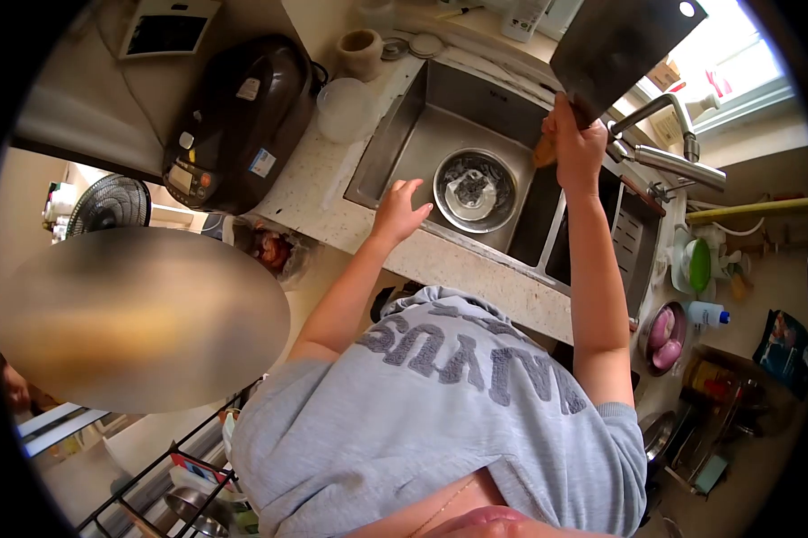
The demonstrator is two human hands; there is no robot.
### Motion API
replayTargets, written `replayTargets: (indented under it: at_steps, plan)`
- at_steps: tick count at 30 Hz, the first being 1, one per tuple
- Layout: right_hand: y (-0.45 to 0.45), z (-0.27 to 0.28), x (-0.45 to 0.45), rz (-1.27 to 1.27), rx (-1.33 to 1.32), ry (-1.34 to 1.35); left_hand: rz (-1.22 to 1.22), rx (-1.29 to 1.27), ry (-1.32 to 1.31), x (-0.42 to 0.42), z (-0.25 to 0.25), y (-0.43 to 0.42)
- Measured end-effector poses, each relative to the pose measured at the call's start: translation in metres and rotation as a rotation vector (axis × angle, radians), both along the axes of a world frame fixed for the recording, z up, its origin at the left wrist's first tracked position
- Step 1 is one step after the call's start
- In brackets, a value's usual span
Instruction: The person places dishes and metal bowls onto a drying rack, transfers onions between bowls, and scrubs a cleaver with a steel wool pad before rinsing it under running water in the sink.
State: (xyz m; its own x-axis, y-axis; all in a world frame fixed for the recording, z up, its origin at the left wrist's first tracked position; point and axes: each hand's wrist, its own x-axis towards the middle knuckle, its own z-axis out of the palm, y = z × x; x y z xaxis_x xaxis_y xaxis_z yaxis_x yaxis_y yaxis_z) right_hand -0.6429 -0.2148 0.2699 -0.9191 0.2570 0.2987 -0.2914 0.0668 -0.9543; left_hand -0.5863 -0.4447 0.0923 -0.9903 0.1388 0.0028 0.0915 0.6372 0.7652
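Observation:
My right hand (580,148) is closed around the wooden handle of a cleaver (621,54), whose broad dark blade is raised over the back right of the sink, near the faucet (677,166). Over the front left edge of the steel sink (435,108), my left hand (401,212) is held with its fingers apart and nothing in them. A round metal bowl (476,190) rests in the sink basin, just right of my left hand. Something pale and dark lies inside it, too small to make out.
A dark rice cooker (234,125) and a translucent round container (345,110) stand left of the sink. At the right are a bowl of pinkish items (664,337), a green item (698,265) and a white bottle (704,314). A window is at the upper right.

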Motion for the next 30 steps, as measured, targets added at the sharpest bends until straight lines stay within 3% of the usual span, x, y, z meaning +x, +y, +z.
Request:
replayTargets:
  at_steps: [3, 4, 5, 6, 7, 8, 10, 12, 14, 16, 18, 22, 24, 28, 30]
  plan:
    - [0.002, -0.049, 0.007, -0.126, 0.102, -0.096, -0.024, 0.03, 0.008, 0.005, 0.012, 0.004]
    - [0.008, -0.075, 0.011, -0.204, 0.405, -0.143, -0.036, 0.04, 0.007, 0.009, 0.014, 0.006]
    - [0.03, -0.135, 0.002, -0.24, 0.618, -0.116, -0.037, 0.037, 0.024, 0.011, 0.015, 0.007]
    - [0.025, -0.131, 0.015, -0.243, 0.693, -0.391, -0.037, 0.036, 0.045, 0.011, 0.015, 0.006]
    - [0.026, -0.145, 0.019, -0.243, 0.79, -0.523, -0.041, 0.03, 0.061, 0.01, 0.016, 0.004]
    - [0.029, -0.154, 0.025, -0.221, 0.711, -0.54, -0.029, 0.021, 0.064, 0.008, 0.019, 0.001]
    - [0.026, -0.13, 0.022, -0.183, 0.73, -0.283, -0.005, 0.001, 0.049, 0.009, 0.025, -0.003]
    - [0.016, -0.079, 0.023, -0.15, 0.544, -0.166, -0.012, 0.056, 0.1, 0.008, 0.022, -0.01]
    - [0.015, -0.078, 0.021, -0.175, 0.57, -0.085, -0.035, 0.093, 0.132, 0.001, 0.022, -0.006]
    - [0.026, -0.114, 0.017, -0.19, 0.759, -0.133, -0.075, 0.052, 0.136, -0.005, 0.017, -0.001]
    - [0.034, -0.129, 0.019, -0.182, 0.93, -0.575, -0.061, 0.133, 0.115, -0.007, 0.01, 0.006]
    - [0.032, -0.116, 0.044, -0.18, 0.766, -0.329, -0.102, 0.125, 0.054, -0.014, 0.019, 0.01]
    - [0.035, -0.12, 0.051, -0.141, 0.666, -0.389, -0.13, 0.144, -0.003, -0.023, 0.008, 0.009]
    - [0.062, -0.12, 0.062, -0.195, 1.004, -0.687, -0.188, 0.114, -0.06, -0.04, 0.006, 0.021]
    - [0.075, -0.111, 0.081, -0.187, 1.058, -0.588, -0.205, 0.05, -0.069, -0.046, -0.003, 0.029]
